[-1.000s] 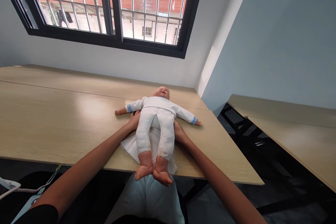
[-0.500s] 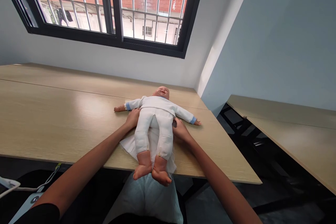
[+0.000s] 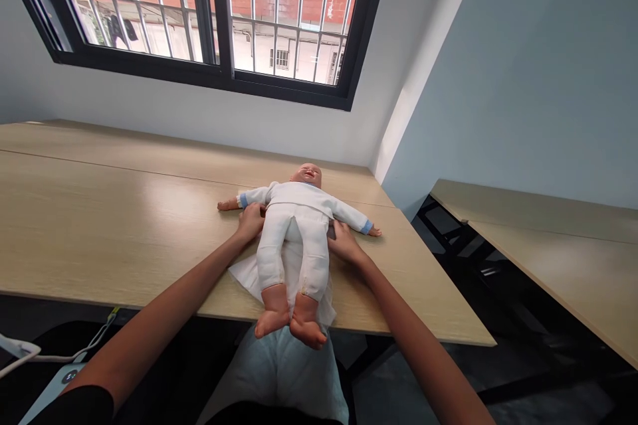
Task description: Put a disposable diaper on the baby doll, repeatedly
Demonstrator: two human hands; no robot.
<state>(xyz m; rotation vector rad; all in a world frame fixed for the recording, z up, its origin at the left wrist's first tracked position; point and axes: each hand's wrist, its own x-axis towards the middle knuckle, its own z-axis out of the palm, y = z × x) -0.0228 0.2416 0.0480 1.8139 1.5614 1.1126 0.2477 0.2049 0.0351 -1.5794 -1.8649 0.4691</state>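
A baby doll [image 3: 294,242] in white clothes with blue cuffs lies face up on the table [image 3: 124,226]. Its arms are spread wide, and its bare feet reach over the front edge towards me. A loose white cloth [image 3: 248,274] lies beneath its legs; whether this belongs to its clothes I cannot tell. My left hand [image 3: 250,222] is closed at the doll's left-of-view waist, thumb and fingers on the white clothing. At the other side of the waist my right hand [image 3: 345,244] is closed likewise, its fingertips partly hidden beside the body.
A second wooden table [image 3: 558,246] stands at the right, across a gap. Behind the table are a white wall and a barred window [image 3: 226,13]. A pale blue device [image 3: 54,388] with a white cable lies at the lower left, below the table edge.
Both hands stay at the doll's waist and shift only slightly, the right fingers a little further up. The doll's feet move very slightly to the right and up.
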